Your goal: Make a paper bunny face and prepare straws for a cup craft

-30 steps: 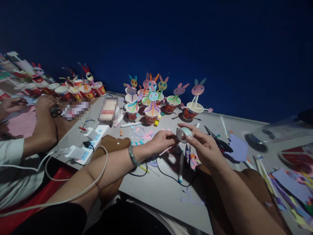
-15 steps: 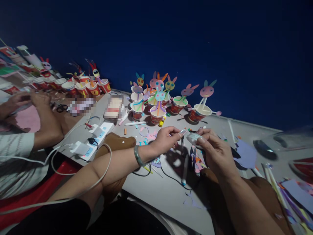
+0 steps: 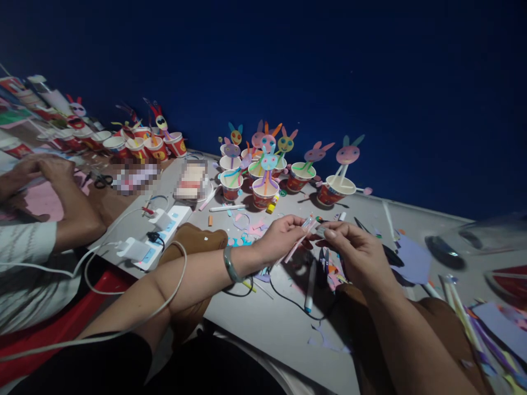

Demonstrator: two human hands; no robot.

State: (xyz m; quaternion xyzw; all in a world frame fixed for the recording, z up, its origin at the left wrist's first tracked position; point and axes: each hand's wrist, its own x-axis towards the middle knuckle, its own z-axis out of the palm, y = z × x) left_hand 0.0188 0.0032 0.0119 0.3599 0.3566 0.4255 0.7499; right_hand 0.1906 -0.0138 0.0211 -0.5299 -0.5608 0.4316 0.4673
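Pinched in the fingers of my left hand [image 3: 282, 237] are thin pale pink strips [image 3: 295, 250], with a shiny clear bit at their upper end. My right hand [image 3: 359, 248] is closed on a small pale, shiny object [image 3: 319, 231], mostly hidden by the fingers; its kind I cannot make out. The fingertips of both hands are close together above the table. Below them lie a white marker pen [image 3: 311, 286] and scissors [image 3: 324, 260], partly hidden. Paper scraps [image 3: 256, 226] are scattered around.
Beyond my hands stand several red paper cups [image 3: 265, 193] with paper rabbit figures. A power strip [image 3: 168, 237] with plugs is at left, its white cable [image 3: 181, 293] crossing my left forearm. A co-worker's arm [image 3: 76, 197] rests farther left. Purple paper [image 3: 414, 260] lies right.
My left hand has turned slightly, and the pink strips now show below its fingers. The pale object in my right hand has turned and is more hidden. The co-worker's hands have shifted slightly.
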